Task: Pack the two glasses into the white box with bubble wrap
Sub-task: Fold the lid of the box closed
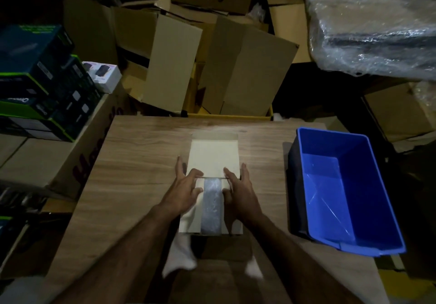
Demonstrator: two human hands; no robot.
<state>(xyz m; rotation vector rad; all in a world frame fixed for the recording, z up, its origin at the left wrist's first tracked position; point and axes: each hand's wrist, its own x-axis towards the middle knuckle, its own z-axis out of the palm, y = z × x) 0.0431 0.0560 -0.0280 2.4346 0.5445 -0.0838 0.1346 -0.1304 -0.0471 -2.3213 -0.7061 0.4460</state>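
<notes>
The white box (pixel 213 162) lies mid-table (pixel 141 152), its far lid flap laid back and bubble wrap (pixel 211 207) showing in the gap between its side flaps (no glass visible through it). My left hand (pixel 185 189) and right hand (pixel 238 191) press those flaps with spread, nearly straight fingers, gripping nothing. A blue bin (pixel 349 185) sits to the right.

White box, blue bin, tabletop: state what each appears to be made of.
White box: seemingly thin matte cardboard, with creased fold-out flaps; bubble wrap shows in the gap between the side flaps.
Blue bin: probably moulded plastic, glossy, with light streaks on its inner walls.
Tabletop: wood-grain pattern, smooth; solid wood or laminate cannot be told.
</notes>
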